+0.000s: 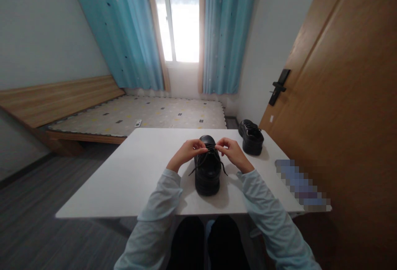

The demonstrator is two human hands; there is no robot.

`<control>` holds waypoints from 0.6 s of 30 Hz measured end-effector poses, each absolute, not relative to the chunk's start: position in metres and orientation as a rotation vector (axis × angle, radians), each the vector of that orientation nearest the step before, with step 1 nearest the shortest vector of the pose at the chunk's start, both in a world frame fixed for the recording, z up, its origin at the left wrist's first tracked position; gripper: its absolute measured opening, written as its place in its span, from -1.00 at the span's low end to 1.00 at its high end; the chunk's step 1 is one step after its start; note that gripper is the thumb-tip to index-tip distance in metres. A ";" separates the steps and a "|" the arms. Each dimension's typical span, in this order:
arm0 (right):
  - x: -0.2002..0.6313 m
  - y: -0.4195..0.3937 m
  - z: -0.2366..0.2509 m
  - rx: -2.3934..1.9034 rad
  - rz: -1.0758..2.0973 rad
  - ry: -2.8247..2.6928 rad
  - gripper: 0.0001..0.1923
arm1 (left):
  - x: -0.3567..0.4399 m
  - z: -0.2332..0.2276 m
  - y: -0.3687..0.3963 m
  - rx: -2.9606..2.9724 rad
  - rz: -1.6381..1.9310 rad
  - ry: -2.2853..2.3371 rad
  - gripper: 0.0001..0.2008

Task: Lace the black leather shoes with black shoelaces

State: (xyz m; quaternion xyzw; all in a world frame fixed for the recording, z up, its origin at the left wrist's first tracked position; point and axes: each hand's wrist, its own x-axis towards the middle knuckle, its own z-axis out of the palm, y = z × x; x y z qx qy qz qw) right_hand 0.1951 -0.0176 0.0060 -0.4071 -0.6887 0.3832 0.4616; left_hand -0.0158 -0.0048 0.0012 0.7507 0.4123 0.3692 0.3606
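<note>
Shoe: black leather lace-up shoe (207,170), frame centre, long axis pointing away from the person.
Hands: left hand (187,151) and right hand (232,151) each pinched on the black laces (211,151), equally near.

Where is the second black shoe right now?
In the head view, the second shoe sits on the white table's far right corner, beyond the right hand, near the wooden door.

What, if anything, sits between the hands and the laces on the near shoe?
Nothing visible. The left hand and right hand are already at the laces of the near shoe on the white table. The second shoe stands apart, at the far right.
</note>
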 end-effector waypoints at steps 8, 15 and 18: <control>0.194 -0.016 0.004 -0.998 0.905 -1.688 -0.74 | -0.013 0.004 -0.008 1.998 0.981 1.097 -0.74; 0.193 -0.015 0.005 -0.960 0.936 -1.660 -0.75 | -0.006 0.010 -0.015 2.036 1.077 1.141 -0.83; 0.193 -0.015 0.007 -0.930 1.006 -1.619 -0.74 | -0.005 0.012 -0.017 2.031 1.116 1.164 -0.83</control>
